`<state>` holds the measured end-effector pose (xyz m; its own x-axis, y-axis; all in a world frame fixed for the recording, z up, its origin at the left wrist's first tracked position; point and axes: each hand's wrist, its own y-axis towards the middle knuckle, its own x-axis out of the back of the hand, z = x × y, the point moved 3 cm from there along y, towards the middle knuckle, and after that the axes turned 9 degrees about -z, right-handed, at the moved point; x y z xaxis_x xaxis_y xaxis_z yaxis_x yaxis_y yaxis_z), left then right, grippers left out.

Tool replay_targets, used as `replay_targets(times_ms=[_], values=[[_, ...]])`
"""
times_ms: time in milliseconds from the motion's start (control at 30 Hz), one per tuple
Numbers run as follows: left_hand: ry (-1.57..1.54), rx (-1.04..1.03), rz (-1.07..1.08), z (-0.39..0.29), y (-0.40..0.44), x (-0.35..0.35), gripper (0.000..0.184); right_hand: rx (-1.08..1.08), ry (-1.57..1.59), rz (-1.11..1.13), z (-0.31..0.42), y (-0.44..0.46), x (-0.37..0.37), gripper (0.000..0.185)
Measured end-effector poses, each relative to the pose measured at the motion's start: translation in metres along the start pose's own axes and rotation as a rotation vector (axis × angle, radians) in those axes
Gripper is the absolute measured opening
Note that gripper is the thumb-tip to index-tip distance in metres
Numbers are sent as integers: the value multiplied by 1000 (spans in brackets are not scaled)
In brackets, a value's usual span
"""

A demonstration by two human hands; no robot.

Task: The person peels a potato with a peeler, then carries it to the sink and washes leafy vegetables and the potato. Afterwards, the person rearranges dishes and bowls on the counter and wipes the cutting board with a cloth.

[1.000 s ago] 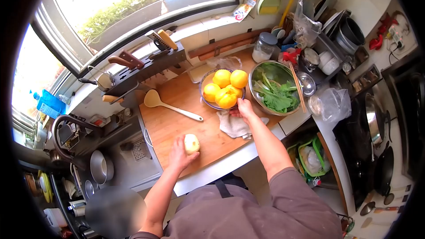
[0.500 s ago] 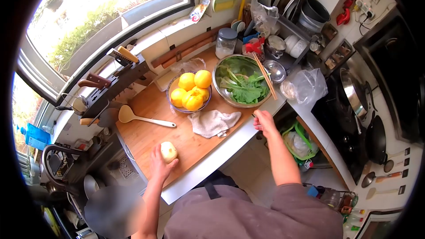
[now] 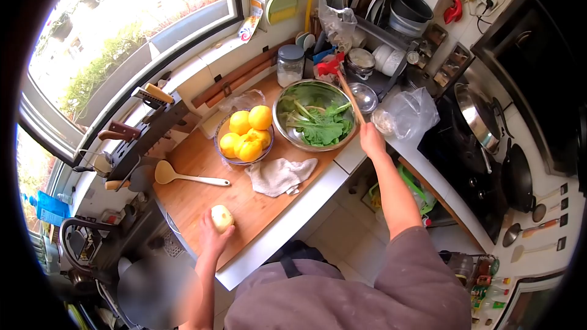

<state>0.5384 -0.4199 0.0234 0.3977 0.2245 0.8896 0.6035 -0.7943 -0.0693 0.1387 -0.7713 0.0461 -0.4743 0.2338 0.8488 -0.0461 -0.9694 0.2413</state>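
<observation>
My left hand [image 3: 214, 235] is closed around a pale cream, round, peeled-looking fruit or vegetable [image 3: 222, 217] on the cutting board [image 3: 183, 208]; its exact kind is unclear. At the right, the fingers of my right hand [image 3: 371, 139] wrap the lower end of wooden chopsticks [image 3: 350, 93], which slant over the rim of a steel bowl [image 3: 282, 128]. Green leafy vegetables [image 3: 321, 126] lie inside that bowl. Left of it, a bowl [image 3: 219, 150] holds several orange-yellow fruits [image 3: 249, 148]. A crumpled cloth [image 3: 280, 177] and a pale ladle [image 3: 189, 177] rest on the board.
A jar [image 3: 290, 66] stands behind the steel bowl. To the right are a plastic bag [image 3: 416, 114], a stove [image 3: 458, 153] and a frying pan [image 3: 517, 177]. A knife rack [image 3: 147, 134] lines the window side. At lower left is a sink area with a faucet [image 3: 68, 241].
My right hand has moved up and forward to the chopsticks and closed on their end. My left hand still holds the pale round item. The whole view has shifted slightly.
</observation>
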Motion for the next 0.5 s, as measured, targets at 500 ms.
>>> replay_targets(times_ms=[500], values=[[42, 6, -63, 2, -3, -1, 87, -811, 352, -193, -142, 30, -12, 33]])
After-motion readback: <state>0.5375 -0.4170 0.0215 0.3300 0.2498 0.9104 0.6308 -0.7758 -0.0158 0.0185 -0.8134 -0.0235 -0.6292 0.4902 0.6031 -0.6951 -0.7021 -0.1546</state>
